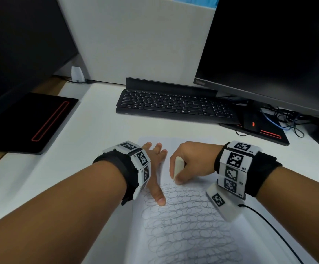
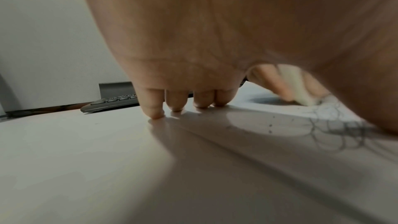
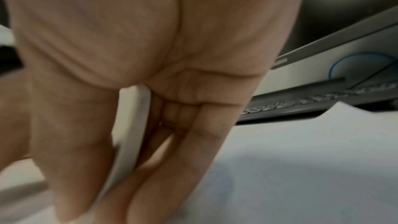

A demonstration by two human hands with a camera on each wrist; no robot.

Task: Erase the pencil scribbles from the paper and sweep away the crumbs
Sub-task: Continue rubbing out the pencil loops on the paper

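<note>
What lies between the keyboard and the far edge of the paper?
Only bare white desk lies between the keyboard and the paper, shown in the head view.

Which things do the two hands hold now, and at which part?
The right hand grips a white eraser by its sides, lower end on the paper. The left hand holds nothing; it presses the paper flat.

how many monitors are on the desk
2. One black monitor stands at the right, behind the keyboard; the other stands at the far left above its base. Others may sit outside the frame.
</note>
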